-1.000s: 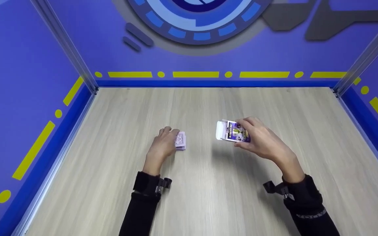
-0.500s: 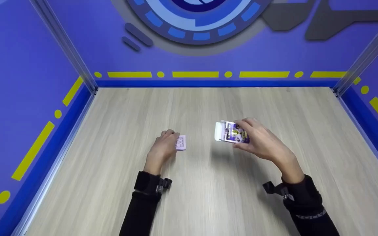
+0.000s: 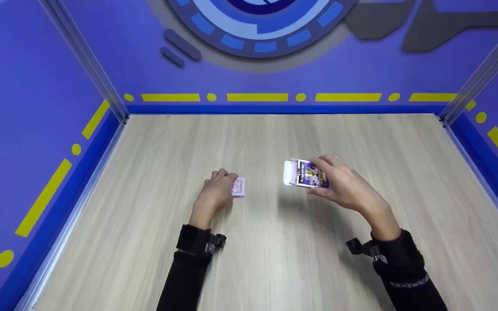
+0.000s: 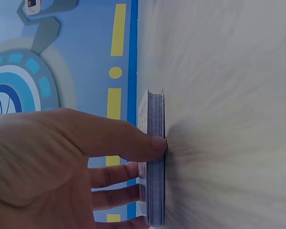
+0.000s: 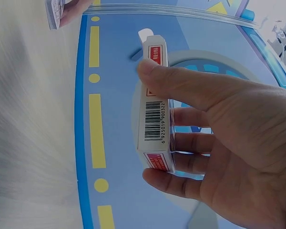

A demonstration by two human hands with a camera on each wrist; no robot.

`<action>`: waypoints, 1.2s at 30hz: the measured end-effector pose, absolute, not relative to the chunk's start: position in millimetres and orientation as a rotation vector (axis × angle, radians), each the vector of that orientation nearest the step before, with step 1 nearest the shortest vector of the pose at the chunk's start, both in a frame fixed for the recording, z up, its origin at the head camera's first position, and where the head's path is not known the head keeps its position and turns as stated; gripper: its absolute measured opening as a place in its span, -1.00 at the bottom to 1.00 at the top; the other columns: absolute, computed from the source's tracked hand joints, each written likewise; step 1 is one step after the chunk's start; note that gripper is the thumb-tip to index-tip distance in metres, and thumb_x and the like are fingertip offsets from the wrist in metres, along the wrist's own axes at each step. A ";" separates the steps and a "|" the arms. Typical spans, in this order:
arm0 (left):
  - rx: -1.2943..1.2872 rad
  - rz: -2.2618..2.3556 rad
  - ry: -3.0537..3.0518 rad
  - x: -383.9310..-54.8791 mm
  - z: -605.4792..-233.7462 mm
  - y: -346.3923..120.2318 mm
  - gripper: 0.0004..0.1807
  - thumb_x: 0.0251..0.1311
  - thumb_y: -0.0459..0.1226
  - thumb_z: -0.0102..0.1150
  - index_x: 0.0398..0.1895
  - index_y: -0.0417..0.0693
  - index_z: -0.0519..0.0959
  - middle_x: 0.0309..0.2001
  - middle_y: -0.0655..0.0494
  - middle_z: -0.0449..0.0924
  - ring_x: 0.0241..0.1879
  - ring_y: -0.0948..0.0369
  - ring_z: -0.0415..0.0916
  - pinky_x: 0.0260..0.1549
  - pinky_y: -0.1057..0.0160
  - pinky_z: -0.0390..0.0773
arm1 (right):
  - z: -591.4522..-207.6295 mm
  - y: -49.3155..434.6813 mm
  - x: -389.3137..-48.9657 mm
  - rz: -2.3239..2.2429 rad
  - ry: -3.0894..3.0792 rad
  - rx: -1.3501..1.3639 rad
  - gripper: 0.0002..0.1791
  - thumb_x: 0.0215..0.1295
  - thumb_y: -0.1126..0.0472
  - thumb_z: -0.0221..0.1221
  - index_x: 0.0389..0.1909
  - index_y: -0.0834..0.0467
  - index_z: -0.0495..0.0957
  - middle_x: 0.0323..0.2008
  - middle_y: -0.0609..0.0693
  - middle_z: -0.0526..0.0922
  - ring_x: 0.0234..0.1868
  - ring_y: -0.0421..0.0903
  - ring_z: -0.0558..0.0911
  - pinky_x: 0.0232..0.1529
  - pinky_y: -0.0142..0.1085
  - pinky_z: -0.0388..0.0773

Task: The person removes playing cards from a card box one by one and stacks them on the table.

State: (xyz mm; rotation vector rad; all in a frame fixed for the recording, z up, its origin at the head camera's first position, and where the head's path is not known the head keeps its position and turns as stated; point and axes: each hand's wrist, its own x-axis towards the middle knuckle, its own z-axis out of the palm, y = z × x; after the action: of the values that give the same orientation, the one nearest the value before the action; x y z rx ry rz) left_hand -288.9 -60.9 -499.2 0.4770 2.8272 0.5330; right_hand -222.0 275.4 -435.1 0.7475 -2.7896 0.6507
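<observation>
A deck of playing cards (image 3: 238,187) with pink patterned backs lies flat at the tabletop, left of centre. My left hand (image 3: 216,192) grips it, the thumb along one side edge and the fingers over the other side. The left wrist view shows the deck (image 4: 156,191) edge-on, its cards stacked evenly. My right hand (image 3: 344,181) holds a purple and white card box (image 3: 312,174) above the table, thumb on one narrow side and fingers on the opposite one. The box's white end flap (image 3: 289,172) stands open towards the deck. A barcode (image 5: 153,121) shows on its narrow side.
The pale wood tabletop (image 3: 257,259) is bounded by a blue back wall (image 3: 262,82) and blue side walls with yellow marks. Metal posts stand at the two back corners. Each wrist wears a black strap with a small camera mount.
The loose, uneven cards now sit squared in a neat deck. My left hand has shifted slightly towards me with them. The right hand and box have barely moved.
</observation>
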 end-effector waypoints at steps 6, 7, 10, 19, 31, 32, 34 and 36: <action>0.465 0.536 2.818 -289.9 -498.7 -60.8 -0.32 0.18 -0.58 0.10 0.43 -0.16 0.45 0.29 -0.17 0.41 0.28 -0.09 0.31 0.25 -0.13 0.37 | -434.6 275.1 -222.5 0.656 -2.794 0.748 -0.18 0.12 0.07 0.55 0.36 0.26 0.45 0.16 0.23 0.54 0.03 0.08 0.56 -0.03 -0.02 0.61; 0.471 0.534 2.820 -290.2 -498.7 -61.1 -0.34 0.19 -0.57 0.10 0.43 -0.16 0.45 0.28 -0.17 0.42 0.27 -0.09 0.32 0.24 -0.13 0.38 | -434.4 275.0 -222.6 0.656 -2.793 0.748 -0.18 0.12 0.07 0.55 0.35 0.27 0.45 0.15 0.23 0.54 0.03 0.08 0.56 -0.03 -0.02 0.61; 0.487 0.517 2.831 -290.6 -498.9 -62.1 -0.38 0.24 -0.55 0.10 0.41 -0.17 0.47 0.27 -0.17 0.43 0.26 -0.10 0.33 0.20 -0.13 0.41 | -433.9 274.6 -222.6 0.647 -2.785 0.756 -0.18 0.10 0.07 0.56 0.34 0.28 0.46 0.15 0.23 0.54 0.06 0.10 0.55 -0.02 -0.01 0.60; 0.459 0.511 2.807 -290.4 -499.5 -63.1 -0.33 0.26 -0.51 0.13 0.48 -0.09 0.41 0.31 -0.18 0.37 0.31 -0.08 0.28 0.28 -0.13 0.35 | -434.8 274.5 -221.6 0.630 -2.796 0.751 -0.17 0.11 0.12 0.56 0.34 0.35 0.44 0.18 0.28 0.52 0.14 0.16 0.53 0.04 0.03 0.59; 0.468 0.555 2.785 -291.8 -497.9 -64.5 -0.19 0.10 -0.51 0.25 0.52 -0.11 0.36 0.33 -0.19 0.35 0.32 -0.08 0.26 0.30 -0.12 0.31 | -437.7 272.9 -224.3 0.617 -2.773 0.771 -0.21 0.11 0.22 0.52 0.32 0.41 0.42 0.17 0.28 0.53 0.16 0.19 0.52 0.14 0.04 0.52; 0.469 0.561 2.783 -291.7 -497.8 -64.9 -0.18 0.09 -0.50 0.27 0.52 -0.11 0.35 0.33 -0.19 0.34 0.31 -0.08 0.26 0.29 -0.13 0.31 | -437.8 272.7 -224.5 0.616 -2.769 0.773 -0.22 0.11 0.23 0.51 0.31 0.42 0.43 0.17 0.29 0.53 0.16 0.19 0.52 0.14 0.04 0.53; 0.471 0.581 2.775 -291.8 -497.7 -65.7 -0.17 0.09 -0.46 0.33 0.52 -0.12 0.35 0.34 -0.20 0.33 0.31 -0.09 0.26 0.30 -0.14 0.30 | -437.8 272.5 -224.8 0.612 -2.760 0.779 -0.23 0.10 0.25 0.51 0.30 0.43 0.44 0.16 0.29 0.54 0.15 0.20 0.52 0.15 0.04 0.53; 0.469 0.605 2.764 -291.5 -496.8 -67.0 -0.14 0.08 -0.40 0.41 0.52 -0.13 0.34 0.38 -0.22 0.30 0.34 -0.10 0.24 0.33 -0.18 0.27 | -437.9 272.1 -225.0 0.607 -2.753 0.786 -0.25 0.10 0.26 0.50 0.29 0.43 0.45 0.16 0.29 0.54 0.15 0.20 0.52 0.15 0.04 0.52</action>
State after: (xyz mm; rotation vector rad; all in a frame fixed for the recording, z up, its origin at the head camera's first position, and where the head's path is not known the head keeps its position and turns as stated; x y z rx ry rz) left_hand -291.5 -67.0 -496.8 0.4693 2.7645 0.6047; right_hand -225.0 272.1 -437.9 0.7858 -2.7531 0.6073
